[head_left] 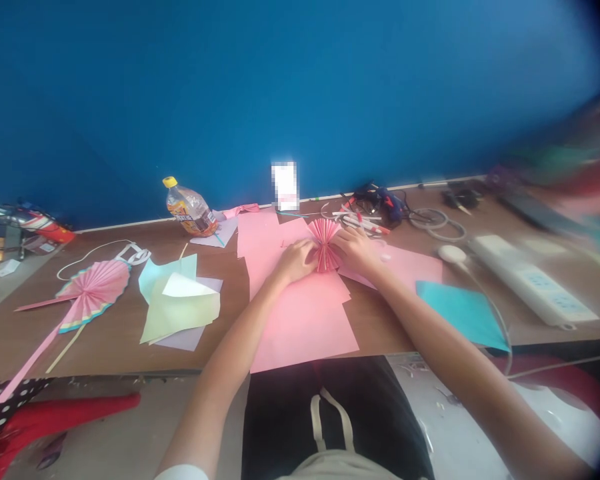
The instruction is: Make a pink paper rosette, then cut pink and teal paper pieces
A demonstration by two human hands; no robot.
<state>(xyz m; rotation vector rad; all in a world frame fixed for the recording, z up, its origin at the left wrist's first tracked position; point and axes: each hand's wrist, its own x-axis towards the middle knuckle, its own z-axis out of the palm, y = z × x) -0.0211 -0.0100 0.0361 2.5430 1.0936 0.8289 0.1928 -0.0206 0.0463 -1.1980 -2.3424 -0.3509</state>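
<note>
Between my hands, a pink pleated paper fan [324, 247] stands pinched in at its middle and spread at its top and bottom. My left hand [299, 259] grips its left side, and my right hand [355, 247] grips the right side near the top. Some fingertips are hidden behind the pleats. Beneath them, several pink paper sheets [300, 333] overlap on the table. To the left lies a pink folded paper fan [97, 290] with a blue and yellow edge and long pink strips.
A drink bottle [190, 210] with a yellow cap stands at the back left. Pale coloured sheets [180, 317] lie left of the pink paper. On the right are a teal sheet [460, 313], a white power strip [535, 280] and cables. Pens [363, 221] lie behind my right hand.
</note>
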